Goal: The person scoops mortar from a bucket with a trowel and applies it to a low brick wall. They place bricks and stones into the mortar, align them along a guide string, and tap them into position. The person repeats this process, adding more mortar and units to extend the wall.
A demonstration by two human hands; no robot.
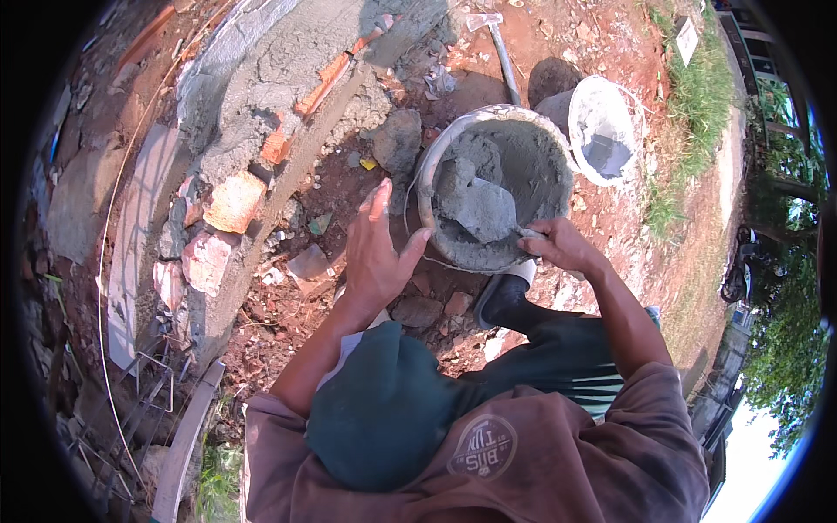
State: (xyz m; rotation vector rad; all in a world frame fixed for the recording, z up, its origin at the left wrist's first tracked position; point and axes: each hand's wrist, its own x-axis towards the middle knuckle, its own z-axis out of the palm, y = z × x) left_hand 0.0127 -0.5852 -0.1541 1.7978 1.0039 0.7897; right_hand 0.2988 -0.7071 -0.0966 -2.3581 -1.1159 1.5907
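A round, pale-rimmed tub (425, 187) of wet grey mortar (536, 161) stands on the ground in front of me. My right hand (562, 246) is closed around the handle of a trowel (488, 212) at the tub's near right edge. Its mortar-smeared blade lies inside the tub, against a heap of mortar. To the left of the tub, my left hand (380, 244) is raised with fingers stretched and thumb apart, holding nothing. The thumb tip is close to the rim; whether it touches I cannot tell.
A white bucket (603, 131) with grey residue stands right of the tub. Behind the tub lies a hammer (504, 61). On the left runs a low wall of stones, bricks (235, 201) and mortar, with a string (112, 209) along it. Rubble covers the reddish soil.
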